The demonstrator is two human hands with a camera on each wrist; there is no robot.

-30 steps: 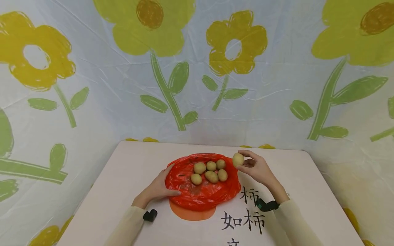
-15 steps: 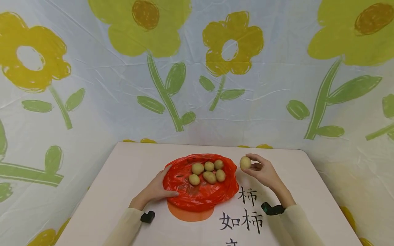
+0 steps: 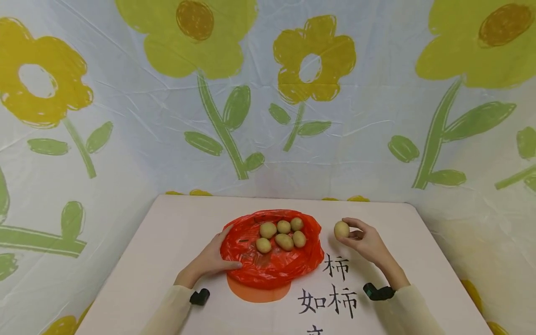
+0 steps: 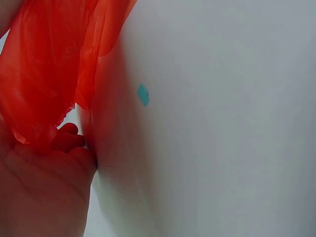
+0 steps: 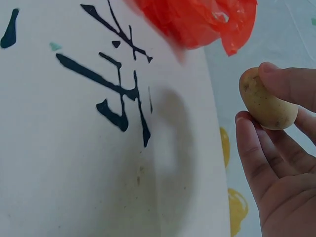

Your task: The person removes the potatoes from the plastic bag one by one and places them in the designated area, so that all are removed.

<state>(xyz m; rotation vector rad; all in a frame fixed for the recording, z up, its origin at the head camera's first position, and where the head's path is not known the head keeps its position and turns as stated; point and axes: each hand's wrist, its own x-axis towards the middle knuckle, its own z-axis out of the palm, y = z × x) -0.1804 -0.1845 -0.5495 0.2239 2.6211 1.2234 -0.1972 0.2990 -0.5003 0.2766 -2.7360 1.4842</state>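
Note:
A red plastic bag (image 3: 251,267) lies spread on the table, its mouth rolled outward. Several small potatoes (image 3: 284,241) sit grouped inside it, toward the right. My left hand (image 3: 207,257) holds the bag's left side, thumb along the front and fingers toward the back; in the left wrist view red plastic (image 4: 44,74) hangs over the palm. To the right of the bag, my right hand (image 3: 367,242) pinches a single potato (image 3: 341,230) between thumb and fingers, apart from the bag. The right wrist view shows that potato (image 5: 264,101) close up, oval with small brown specks.
The pale table (image 3: 184,218) carries dark printed characters (image 3: 331,300) and an orange printed shape (image 3: 259,294) partly under the bag. Behind and at both sides hangs a cloth with printed flowers (image 3: 310,68). A dark device (image 3: 378,292) sits at each wrist.
My right hand has carried its potato rightward, away from the bag, and slightly lower. My left hand stays at the bag's left side, and the potatoes inside keep their places.

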